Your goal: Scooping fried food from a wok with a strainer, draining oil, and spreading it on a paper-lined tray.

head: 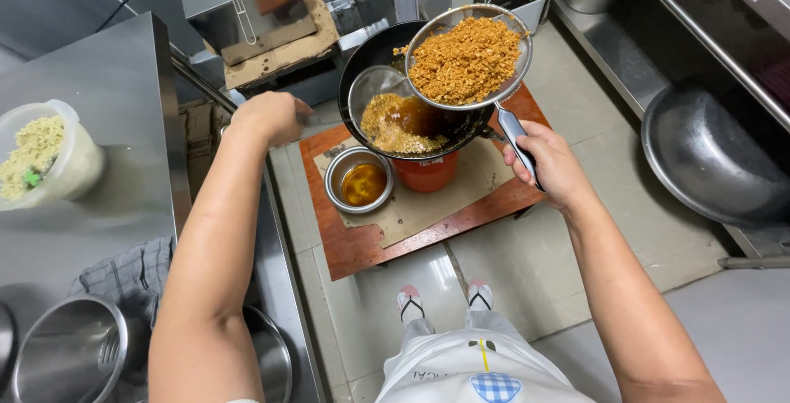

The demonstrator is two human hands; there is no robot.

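Observation:
My right hand (547, 164) grips the handle of a round mesh strainer (469, 57) heaped with golden-brown fried crumbs and holds it above a black wok (362, 66). My left hand (271, 115) is closed on the wok's handle at its left side. The wok is tilted over an orange bucket (425, 174). Dark oil and more crumbs (395, 123) lie in the wok's low side, by a second, smaller mesh strainer (374, 86). Next to the bucket stands a small steel bowl (360, 179) of amber oil.
Bucket and bowl rest on cardboard over a low red wooden stand (362, 247) on the tiled floor. A steel counter (115, 99) on the left bears a plastic tub of pale crumbs (41, 156), a checked cloth (123, 271) and a steel pot (70, 354). A big steel pan (708, 156) is on the right.

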